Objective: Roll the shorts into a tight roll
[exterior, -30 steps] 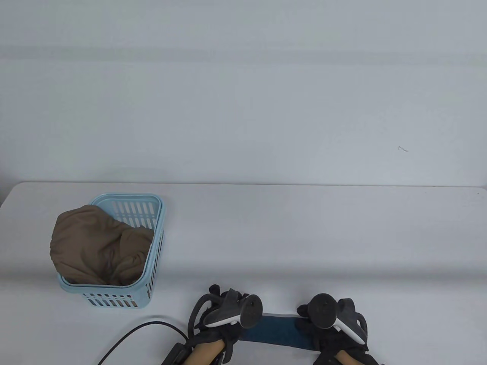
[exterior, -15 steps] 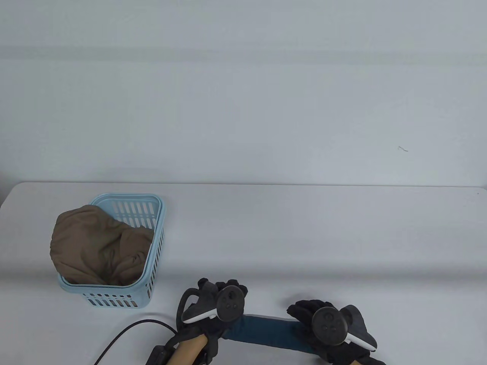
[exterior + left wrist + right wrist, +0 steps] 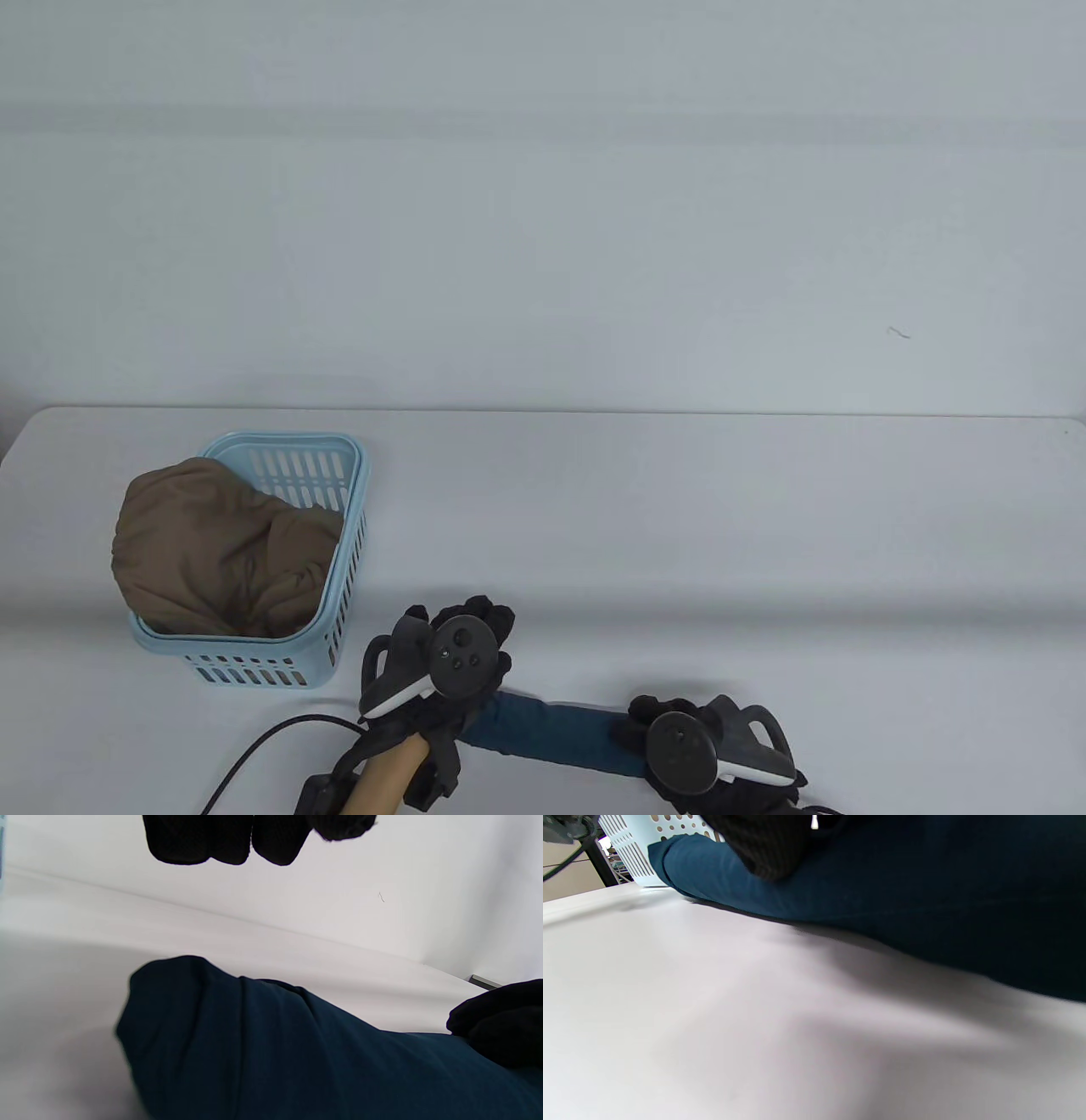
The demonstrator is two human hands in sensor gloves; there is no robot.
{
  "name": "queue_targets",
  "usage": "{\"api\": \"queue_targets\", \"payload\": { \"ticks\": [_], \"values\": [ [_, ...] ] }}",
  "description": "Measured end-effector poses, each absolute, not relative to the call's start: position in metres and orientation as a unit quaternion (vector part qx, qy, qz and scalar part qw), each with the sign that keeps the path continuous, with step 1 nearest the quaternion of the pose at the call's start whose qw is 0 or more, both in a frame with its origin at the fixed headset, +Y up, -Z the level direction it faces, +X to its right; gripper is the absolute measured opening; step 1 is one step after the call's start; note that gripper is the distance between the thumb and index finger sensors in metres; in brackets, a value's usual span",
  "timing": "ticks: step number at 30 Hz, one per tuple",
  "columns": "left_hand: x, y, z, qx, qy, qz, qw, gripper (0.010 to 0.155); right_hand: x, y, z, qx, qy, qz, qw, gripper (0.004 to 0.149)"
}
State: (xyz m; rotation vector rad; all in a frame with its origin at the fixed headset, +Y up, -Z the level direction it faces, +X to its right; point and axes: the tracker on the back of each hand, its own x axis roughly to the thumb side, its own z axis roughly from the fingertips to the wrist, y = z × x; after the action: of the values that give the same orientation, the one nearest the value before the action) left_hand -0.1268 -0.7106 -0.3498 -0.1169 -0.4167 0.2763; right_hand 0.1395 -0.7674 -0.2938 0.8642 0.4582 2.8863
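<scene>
The dark blue shorts (image 3: 551,734) lie as a long roll near the table's front edge, slanting from upper left to lower right. My left hand (image 3: 462,649) hovers over the roll's left end with its fingers (image 3: 254,836) spread forward, clear of the cloth (image 3: 297,1052). My right hand (image 3: 679,739) grips the roll's right end, its fingers (image 3: 496,1022) curled over the top. In the right wrist view a gloved finger (image 3: 768,844) presses on the blue roll (image 3: 882,887).
A light blue slotted basket (image 3: 339,577) holding a brown garment (image 3: 221,543) stands to the left of my left hand. A black cable (image 3: 263,751) runs along the front edge. White table surface (image 3: 679,526) stretches behind and to the right.
Both hands have shifted left. The left hand moved away from the front edge and off the roll; the right drew back toward the front edge. The roll now lies slanted.
</scene>
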Motion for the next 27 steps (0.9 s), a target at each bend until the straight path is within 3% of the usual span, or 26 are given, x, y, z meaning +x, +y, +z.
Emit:
{"api": "queue_targets", "payload": {
  "ticks": [11, 27],
  "values": [
    [-0.123, -0.71, -0.35, -0.06, -0.215, 0.134, 0.966, 0.063, 0.138, -0.77, -0.291, 0.275, 0.11, 0.955, 0.003, 0.059],
    [-0.118, -0.716, -0.349, -0.072, -0.22, 0.126, 0.965, 0.064, 0.19, -0.774, -0.349, 0.095, 0.091, 0.99, -0.046, 0.06]
  ]
}}
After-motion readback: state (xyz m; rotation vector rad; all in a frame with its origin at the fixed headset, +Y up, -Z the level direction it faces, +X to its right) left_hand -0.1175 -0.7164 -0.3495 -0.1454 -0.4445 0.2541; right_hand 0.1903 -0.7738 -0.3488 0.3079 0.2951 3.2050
